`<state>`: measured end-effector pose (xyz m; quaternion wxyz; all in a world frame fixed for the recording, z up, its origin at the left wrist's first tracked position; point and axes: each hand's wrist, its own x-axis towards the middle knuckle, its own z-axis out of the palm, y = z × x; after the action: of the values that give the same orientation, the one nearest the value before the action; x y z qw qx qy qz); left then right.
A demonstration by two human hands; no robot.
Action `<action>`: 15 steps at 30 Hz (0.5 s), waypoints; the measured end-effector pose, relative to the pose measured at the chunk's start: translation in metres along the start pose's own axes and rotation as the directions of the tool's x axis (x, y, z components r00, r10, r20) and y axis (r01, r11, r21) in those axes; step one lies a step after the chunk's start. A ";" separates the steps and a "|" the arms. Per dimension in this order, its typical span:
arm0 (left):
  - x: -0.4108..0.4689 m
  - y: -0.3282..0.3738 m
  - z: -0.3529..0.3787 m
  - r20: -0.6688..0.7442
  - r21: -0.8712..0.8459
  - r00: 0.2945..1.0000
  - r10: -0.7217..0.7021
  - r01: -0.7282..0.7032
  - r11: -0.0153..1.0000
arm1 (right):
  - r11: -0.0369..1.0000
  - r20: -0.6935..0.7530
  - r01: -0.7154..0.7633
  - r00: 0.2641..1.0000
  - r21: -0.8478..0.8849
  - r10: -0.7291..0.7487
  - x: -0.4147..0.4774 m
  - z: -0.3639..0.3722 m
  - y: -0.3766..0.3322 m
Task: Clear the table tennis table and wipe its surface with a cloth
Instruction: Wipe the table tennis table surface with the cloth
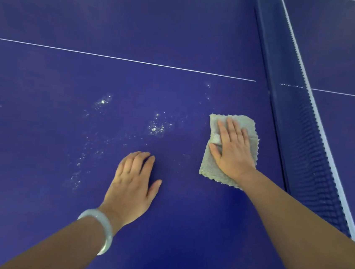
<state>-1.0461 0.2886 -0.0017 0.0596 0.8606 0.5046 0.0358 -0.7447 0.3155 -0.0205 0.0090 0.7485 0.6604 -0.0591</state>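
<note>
A folded grey cloth [212, 168] lies flat on the blue table tennis table [68, 79], close to the net. My right hand [233, 150] presses on the cloth with straight, spread fingers. My left hand [133, 185] rests flat on the bare table surface to the left of the cloth, fingers together, with a pale bangle on the wrist. Glinting wet droplets [156, 127] speckle the surface left of the cloth and beyond my left hand.
The dark blue net [300, 125] with its white top band runs diagonally along the right side. A white centre line [114, 57] crosses the table beyond the hands. The far half of the table [346, 42] shows past the net.
</note>
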 end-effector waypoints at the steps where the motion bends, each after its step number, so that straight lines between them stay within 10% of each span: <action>1: 0.008 0.005 0.000 -0.005 0.006 1.000 0.025 -0.025 1.000 | 1.000 0.009 0.018 1.000 0.010 -0.018 -0.001 -0.001 0.001; 6: 0.025 0.015 0.013 0.032 0.043 0.999 0.044 -0.045 0.998 | 0.997 0.183 0.077 0.980 0.004 -0.076 -0.009 -0.018 0.026; 15: 0.028 0.014 0.013 0.031 0.014 0.999 0.029 -0.029 0.999 | 0.919 -0.067 -0.289 0.946 0.268 0.317 0.010 -0.002 -0.001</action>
<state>-1.0190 0.3051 -0.0131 0.0607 0.8687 0.4913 0.0199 -0.7440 0.3259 -0.0193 -0.1139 0.8388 0.5228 -0.1003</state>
